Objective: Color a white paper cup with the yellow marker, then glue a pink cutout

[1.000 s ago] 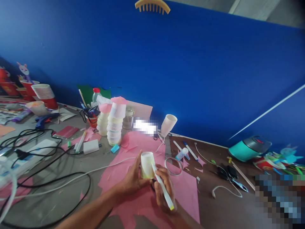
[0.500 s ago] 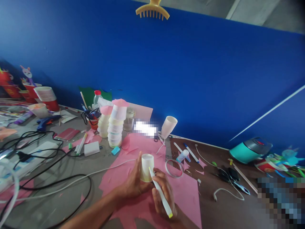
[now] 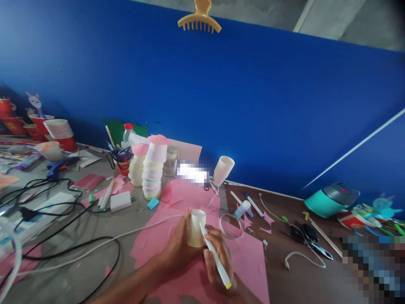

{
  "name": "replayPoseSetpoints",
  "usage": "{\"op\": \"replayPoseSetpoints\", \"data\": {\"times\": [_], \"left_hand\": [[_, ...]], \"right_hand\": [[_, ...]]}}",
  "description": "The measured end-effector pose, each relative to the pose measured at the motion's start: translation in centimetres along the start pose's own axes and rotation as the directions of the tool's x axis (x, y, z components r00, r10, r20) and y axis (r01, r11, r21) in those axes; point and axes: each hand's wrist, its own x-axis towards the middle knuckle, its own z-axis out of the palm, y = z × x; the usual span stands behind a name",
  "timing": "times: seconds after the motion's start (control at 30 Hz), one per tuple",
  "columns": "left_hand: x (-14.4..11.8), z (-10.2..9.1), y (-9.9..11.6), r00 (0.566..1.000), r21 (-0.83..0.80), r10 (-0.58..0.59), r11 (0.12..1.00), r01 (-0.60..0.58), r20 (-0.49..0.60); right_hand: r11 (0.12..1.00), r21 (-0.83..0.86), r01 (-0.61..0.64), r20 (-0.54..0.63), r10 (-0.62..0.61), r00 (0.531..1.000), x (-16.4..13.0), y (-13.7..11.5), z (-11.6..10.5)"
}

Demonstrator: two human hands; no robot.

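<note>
In the middle of the head view, my left hand (image 3: 181, 240) wraps round the left side and base of a small paper cup (image 3: 196, 232), pale yellow with its open rim up. My right hand (image 3: 218, 253) is closed on a white marker (image 3: 216, 258) with a yellow tip and a yellow end. The marker's tip touches or lies very near the cup's right wall; I cannot tell which. Beneath both hands spreads a pink paper sheet (image 3: 245, 261). Beyond it stand two stacks of cups, the nearer one (image 3: 152, 177) topped with pink paper.
A tilted white cup (image 3: 224, 169) stands at the wall beside a roll of tape (image 3: 232, 225). Black cables (image 3: 118, 253) and a power strip (image 3: 41, 217) lie left. Scissors (image 3: 321, 251), loose markers (image 3: 254, 204) and a teal container (image 3: 330, 200) are on the right.
The cup has shifted slightly to the right and down in view, and my left hand has turned with it. My right hand keeps the marker at the cup's side. The view tilts a little.
</note>
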Motion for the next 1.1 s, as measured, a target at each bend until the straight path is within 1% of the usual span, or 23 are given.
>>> {"op": "replayPoseSetpoints", "data": {"times": [0.1,0.23,0.33,0.57,0.63,0.77,0.87,0.97,1.1], "left_hand": [[-0.1,-0.2,0.3,1.0,0.032,0.016,0.999,-0.015,-0.013],[-0.1,-0.5,0.8,0.999,0.043,0.006,0.999,-0.008,0.035],[-0.1,-0.6,1.0,0.999,0.073,0.002,0.997,-0.005,0.032],[-0.2,-0.4,0.5,1.0,0.104,0.026,0.994,-0.028,0.016],[-0.3,-0.4,0.5,0.999,0.119,0.054,0.991,-0.055,0.007],[-0.2,-0.3,0.9,0.988,0.165,0.15,0.976,-0.141,-0.043],[-0.1,-0.3,1.1,0.986,0.18,0.162,0.972,-0.153,-0.036],[-0.2,-0.3,0.7,0.987,0.18,0.158,0.972,-0.153,-0.016],[-0.3,-0.2,-0.3,0.986,0.173,0.163,0.973,-0.155,-0.031]], "right_hand": [[1.0,0.011,-0.018,-0.002,0.018,1.0,0.2,0.0,0.0],[1.0,0.017,-0.025,0.028,0.025,0.999,0.2,0.1,0.0],[0.999,0.013,-0.034,0.036,0.033,0.999,0.0,0.3,0.0],[1.0,0.014,-0.011,0.023,0.011,1.0,0.2,0.3,0.1],[1.0,0.006,-0.001,0.02,0.001,1.0,0.4,0.2,0.1],[1.0,-0.022,0.013,0.016,-0.012,1.0,0.7,0.1,0.0],[0.999,-0.037,0.023,0.014,-0.023,1.0,0.9,0.1,0.1],[0.999,-0.039,0.02,0.034,-0.019,0.999,0.9,0.1,0.1],[1.0,0.014,0.019,0.082,-0.02,0.996,0.7,-0.1,-0.1]]}}
